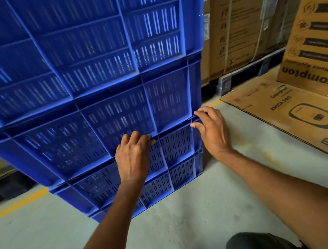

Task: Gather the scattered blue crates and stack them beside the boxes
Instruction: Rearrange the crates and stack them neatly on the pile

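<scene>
Beside cardboard boxes (238, 28), stacked blue crates (88, 81), left hand (132, 159) gripping a rim, right hand (214, 131) half-open touching the corner

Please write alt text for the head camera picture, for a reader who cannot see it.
Two bare hands meet a stack of blue crates on a grey floor: the left hand hooks its fingers into a seam between two crates, the right hand touches the stack's right corner. Cardboard boxes stand at the right.
</scene>
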Tool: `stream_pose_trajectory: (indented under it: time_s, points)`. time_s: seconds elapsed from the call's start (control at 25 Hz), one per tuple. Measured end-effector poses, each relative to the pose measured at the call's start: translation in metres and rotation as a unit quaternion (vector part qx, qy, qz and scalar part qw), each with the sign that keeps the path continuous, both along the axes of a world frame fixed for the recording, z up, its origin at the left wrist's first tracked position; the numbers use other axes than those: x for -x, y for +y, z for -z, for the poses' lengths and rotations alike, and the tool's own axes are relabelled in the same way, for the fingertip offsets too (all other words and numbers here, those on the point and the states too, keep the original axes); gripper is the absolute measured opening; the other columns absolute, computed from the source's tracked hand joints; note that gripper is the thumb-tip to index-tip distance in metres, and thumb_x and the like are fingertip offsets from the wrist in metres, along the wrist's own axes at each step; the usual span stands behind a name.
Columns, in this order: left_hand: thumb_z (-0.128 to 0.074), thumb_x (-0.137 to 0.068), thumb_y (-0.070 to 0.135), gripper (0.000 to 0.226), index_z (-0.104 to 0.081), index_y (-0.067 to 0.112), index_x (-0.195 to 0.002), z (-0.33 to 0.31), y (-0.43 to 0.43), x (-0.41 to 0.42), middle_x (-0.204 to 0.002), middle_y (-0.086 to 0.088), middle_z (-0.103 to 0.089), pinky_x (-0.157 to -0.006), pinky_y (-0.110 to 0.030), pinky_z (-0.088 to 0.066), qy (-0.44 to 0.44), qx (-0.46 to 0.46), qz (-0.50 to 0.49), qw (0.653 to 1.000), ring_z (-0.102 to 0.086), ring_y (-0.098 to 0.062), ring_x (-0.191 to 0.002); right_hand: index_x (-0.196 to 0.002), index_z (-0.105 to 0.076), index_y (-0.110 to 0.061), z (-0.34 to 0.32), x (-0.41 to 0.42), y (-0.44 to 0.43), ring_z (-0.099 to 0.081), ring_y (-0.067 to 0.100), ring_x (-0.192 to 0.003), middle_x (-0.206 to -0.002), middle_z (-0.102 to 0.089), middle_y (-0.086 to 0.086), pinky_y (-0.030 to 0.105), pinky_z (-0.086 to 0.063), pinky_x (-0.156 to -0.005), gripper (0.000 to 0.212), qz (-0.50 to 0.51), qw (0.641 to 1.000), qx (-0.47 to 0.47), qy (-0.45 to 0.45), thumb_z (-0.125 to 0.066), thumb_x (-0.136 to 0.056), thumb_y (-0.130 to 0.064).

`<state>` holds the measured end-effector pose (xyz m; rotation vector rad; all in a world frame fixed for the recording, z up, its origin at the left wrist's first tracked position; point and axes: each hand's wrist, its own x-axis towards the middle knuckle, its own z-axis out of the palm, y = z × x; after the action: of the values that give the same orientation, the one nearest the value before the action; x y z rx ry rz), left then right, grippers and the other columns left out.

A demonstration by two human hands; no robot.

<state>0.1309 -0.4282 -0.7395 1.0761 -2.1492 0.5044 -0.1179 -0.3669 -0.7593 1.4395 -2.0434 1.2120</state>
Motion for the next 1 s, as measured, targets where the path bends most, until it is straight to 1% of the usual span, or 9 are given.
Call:
stream_pose_trajectory:
  time_s: [0.04,0.12,0.24,0.32,0.48,0.6,0.72,0.92,1.0]
  points:
    - [-0.071,-0.095,0.033,0.020,-0.071,0.014,-0.100,-0.005,0.005,0.005,-0.093,-0.002,-0.060,-0.054,-0.036,-0.040,0.002,0.004,0.007,1.000,-0.050,-0.026,-0.079,-0.116,-0.071,-0.010,-0.001,0.006,0.000,-0.057,0.025,-0.103,-0.118,-0.065,0.004,0.042,-0.054,-0.086,0.039,0.002,0.999,-0.010,0.039,-0.081,-0.080,-0.020]
    - [-0.071,-0.096,0.032,0.020,-0.067,0.015,-0.104,-0.012,0.017,0.024,-0.106,-0.004,-0.063,-0.061,-0.037,-0.043,-0.038,0.053,0.055,0.996,-0.054,-0.027,-0.088,-0.110,-0.073,-0.010,-0.009,0.016,-0.003,-0.059,0.026,-0.098,-0.113,-0.068,0.004,0.044,-0.055,-0.080,0.028,0.003,0.994,-0.033,0.109,-0.079,-0.082,-0.015]
    - [-0.071,-0.092,0.019,0.032,-0.064,0.015,-0.123,-0.014,0.015,0.064,-0.120,-0.003,-0.062,-0.087,-0.039,-0.039,-0.110,0.081,0.096,0.986,-0.052,-0.028,-0.112,-0.108,-0.070,-0.011,-0.012,0.026,-0.006,-0.059,0.025,-0.092,-0.102,-0.067,0.005,0.041,-0.054,-0.076,0.022,-0.014,0.978,-0.060,0.200,-0.074,-0.086,-0.012]
    - [-0.075,-0.086,0.015,0.036,-0.067,0.013,-0.121,-0.016,0.010,0.079,-0.111,-0.003,-0.065,-0.092,-0.040,-0.034,-0.132,0.059,0.075,0.987,-0.053,-0.029,-0.110,-0.107,-0.068,-0.010,-0.011,0.035,-0.008,-0.057,0.025,-0.090,-0.099,-0.065,0.006,0.040,-0.052,-0.076,0.020,-0.020,0.964,-0.064,0.257,-0.070,-0.087,-0.008]
    - [-0.083,-0.077,0.010,0.038,-0.073,0.010,-0.114,-0.018,0.008,0.077,-0.090,-0.005,-0.065,-0.093,-0.041,-0.029,-0.140,0.046,0.054,0.988,-0.060,-0.030,-0.090,-0.093,-0.065,-0.011,-0.006,0.042,-0.015,-0.053,0.024,-0.078,-0.085,-0.061,0.006,0.037,-0.043,-0.066,0.010,0.015,0.944,-0.037,0.327,-0.066,-0.088,-0.003]
    - [-0.087,-0.071,0.007,0.036,-0.074,0.009,-0.105,-0.018,0.009,0.080,-0.085,-0.004,-0.061,-0.092,-0.042,-0.030,-0.160,0.054,0.051,0.984,-0.059,-0.028,-0.086,-0.082,-0.059,-0.013,-0.005,0.039,-0.016,-0.049,0.023,-0.071,-0.075,-0.053,0.005,0.035,-0.039,-0.062,0.016,0.033,0.939,-0.012,0.342,-0.065,-0.086,0.002]
    - [-0.088,-0.068,0.004,0.032,-0.074,0.010,-0.097,-0.016,0.008,0.082,-0.080,-0.003,-0.058,-0.091,-0.042,-0.031,-0.167,0.056,0.054,0.983,-0.058,-0.026,-0.078,-0.082,-0.057,-0.013,-0.008,0.038,-0.014,-0.048,0.023,-0.070,-0.074,-0.051,0.005,0.035,-0.037,-0.062,0.018,0.026,0.941,-0.008,0.338,-0.063,-0.086,0.003]
    - [-0.085,-0.072,0.007,0.025,-0.072,0.017,-0.090,-0.030,0.019,0.084,-0.078,0.000,-0.056,-0.078,-0.036,-0.039,-0.156,-0.005,0.046,0.987,-0.054,-0.022,-0.071,-0.099,-0.062,-0.014,-0.026,0.015,-0.001,-0.053,0.021,-0.085,-0.092,-0.059,0.003,0.034,-0.048,-0.075,0.021,-0.008,0.967,-0.109,0.231,-0.071,-0.082,-0.005]
    - [-0.081,-0.078,0.010,0.026,-0.072,0.018,-0.101,-0.045,0.023,0.074,-0.091,-0.001,-0.064,-0.071,-0.036,-0.039,-0.117,0.043,0.056,0.991,-0.057,-0.024,-0.079,-0.101,-0.067,-0.015,-0.052,0.009,0.010,-0.054,0.021,-0.091,-0.098,-0.065,0.001,0.036,-0.049,-0.077,0.017,-0.027,0.976,-0.078,0.202,-0.069,-0.085,-0.009]
